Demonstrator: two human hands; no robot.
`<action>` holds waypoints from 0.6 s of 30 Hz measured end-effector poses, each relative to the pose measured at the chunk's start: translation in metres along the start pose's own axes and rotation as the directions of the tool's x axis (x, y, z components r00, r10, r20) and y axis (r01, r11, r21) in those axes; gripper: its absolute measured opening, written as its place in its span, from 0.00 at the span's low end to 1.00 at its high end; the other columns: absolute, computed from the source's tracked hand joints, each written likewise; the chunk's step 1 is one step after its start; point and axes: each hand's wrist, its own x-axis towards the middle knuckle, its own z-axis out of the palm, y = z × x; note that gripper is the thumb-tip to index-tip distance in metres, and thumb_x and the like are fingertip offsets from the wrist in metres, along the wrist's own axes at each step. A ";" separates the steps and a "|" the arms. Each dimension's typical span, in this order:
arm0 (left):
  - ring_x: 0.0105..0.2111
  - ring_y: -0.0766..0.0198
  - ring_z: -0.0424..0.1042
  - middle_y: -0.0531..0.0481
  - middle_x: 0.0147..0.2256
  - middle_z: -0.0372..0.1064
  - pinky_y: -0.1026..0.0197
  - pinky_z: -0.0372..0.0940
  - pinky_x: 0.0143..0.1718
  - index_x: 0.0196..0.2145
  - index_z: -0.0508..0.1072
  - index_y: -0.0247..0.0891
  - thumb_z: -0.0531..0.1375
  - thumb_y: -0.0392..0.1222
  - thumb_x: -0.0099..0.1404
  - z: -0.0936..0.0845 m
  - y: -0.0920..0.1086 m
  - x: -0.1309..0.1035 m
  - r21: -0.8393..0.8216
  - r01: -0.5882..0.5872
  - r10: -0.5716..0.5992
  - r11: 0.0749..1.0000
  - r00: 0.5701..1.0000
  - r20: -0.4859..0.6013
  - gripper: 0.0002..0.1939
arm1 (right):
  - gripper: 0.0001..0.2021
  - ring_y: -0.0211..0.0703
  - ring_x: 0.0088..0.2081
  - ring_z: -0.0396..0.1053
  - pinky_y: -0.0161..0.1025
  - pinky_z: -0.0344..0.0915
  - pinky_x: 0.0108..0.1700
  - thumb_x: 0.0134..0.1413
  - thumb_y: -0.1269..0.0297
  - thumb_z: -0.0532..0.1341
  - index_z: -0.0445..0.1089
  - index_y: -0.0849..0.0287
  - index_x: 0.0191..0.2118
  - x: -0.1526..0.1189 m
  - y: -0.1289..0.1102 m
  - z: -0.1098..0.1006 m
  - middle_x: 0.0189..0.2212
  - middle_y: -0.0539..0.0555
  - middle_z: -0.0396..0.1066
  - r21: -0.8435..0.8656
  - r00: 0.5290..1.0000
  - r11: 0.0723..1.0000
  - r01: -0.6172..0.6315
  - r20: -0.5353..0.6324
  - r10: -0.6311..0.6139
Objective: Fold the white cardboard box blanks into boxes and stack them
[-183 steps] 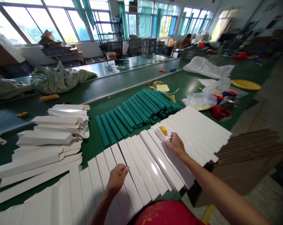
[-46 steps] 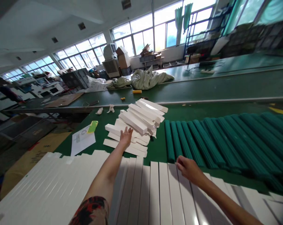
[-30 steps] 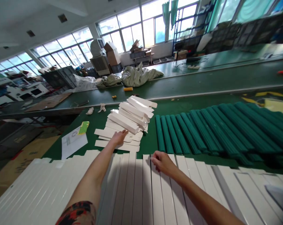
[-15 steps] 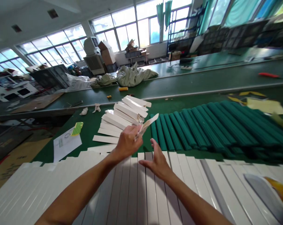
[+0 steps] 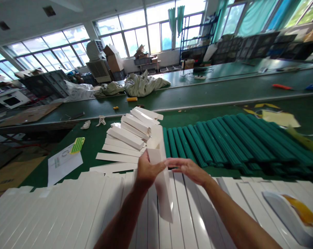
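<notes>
My left hand (image 5: 147, 171) is wrapped around a long, narrow white carton (image 5: 163, 195), its thumb across the front. The carton stands tilted, with its top end open and a flap raised. My right hand (image 5: 189, 169) has its fingers stretched out, and their tips meet the carton's right edge. Behind my left hand lies a fanned pile of flat and folded white cartons (image 5: 124, 136). Under both hands runs a row of long white cartons (image 5: 76, 204) side by side. Dark green ribbed rolls (image 5: 210, 141) lie in a stack beyond my right hand.
A paper sheet (image 5: 64, 164) and a green checkered card (image 5: 77, 145) lie at the left. A grey-and-yellow object (image 5: 292, 214) rests on the cartons at the right. Farther back, a long green bench (image 5: 210, 91) carries crumpled sacks (image 5: 143, 84) and a red-handled tool (image 5: 282, 86).
The piece in my left hand, edge-on before, now shows as a carton with an open top, lower and nearer. My right hand has moved up and inward to touch its side.
</notes>
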 end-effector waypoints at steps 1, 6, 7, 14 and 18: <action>0.25 0.64 0.70 0.50 0.28 0.72 0.64 0.66 0.27 0.38 0.70 0.32 0.72 0.49 0.42 -0.005 0.002 -0.001 0.012 -0.018 0.019 1.000 0.995 -0.096 0.28 | 0.26 0.47 0.44 0.74 0.41 0.70 0.45 0.59 0.45 0.54 0.71 0.65 0.47 0.013 0.009 -0.004 0.45 0.62 0.73 -0.107 0.983 0.987 -0.124 -0.150 0.107; 0.24 0.63 0.71 0.50 0.27 0.72 0.63 0.67 0.26 0.35 0.70 0.33 0.71 0.47 0.41 -0.021 0.001 -0.007 0.049 -0.088 0.101 0.995 0.902 -0.419 0.25 | 0.17 0.60 0.52 0.68 0.50 0.65 0.51 0.57 0.63 0.61 0.69 0.74 0.45 0.085 0.038 0.015 0.46 0.76 0.69 -0.371 0.833 0.807 -0.459 -0.495 0.246; 0.24 0.63 0.70 0.50 0.27 0.72 0.63 0.67 0.26 0.35 0.70 0.33 0.71 0.47 0.41 -0.021 -0.003 -0.009 0.053 -0.098 0.111 0.994 0.894 -0.435 0.25 | 0.16 0.62 0.54 0.66 0.51 0.64 0.52 0.55 0.66 0.62 0.69 0.75 0.45 0.096 0.040 0.023 0.49 0.79 0.67 -0.407 0.830 0.783 -0.471 -0.506 0.236; 0.26 0.59 0.74 0.48 0.29 0.74 0.62 0.70 0.25 0.36 0.70 0.35 0.72 0.49 0.41 -0.003 -0.014 -0.015 0.165 -0.119 0.177 0.979 0.900 -0.398 0.26 | 0.18 0.52 0.51 0.70 0.53 0.66 0.53 0.61 0.58 0.60 0.69 0.69 0.49 0.136 0.029 0.051 0.48 0.65 0.70 -0.434 0.818 0.731 -0.527 -0.492 0.297; 0.25 0.61 0.73 0.50 0.29 0.74 0.64 0.70 0.24 0.41 0.71 0.35 0.71 0.45 0.44 0.018 -0.007 -0.015 0.217 -0.167 0.239 0.962 0.899 -0.367 0.26 | 0.15 0.51 0.41 0.74 0.45 0.71 0.42 0.57 0.57 0.62 0.72 0.68 0.38 0.127 0.002 0.018 0.36 0.64 0.75 -0.259 0.822 0.826 -0.500 -0.443 0.359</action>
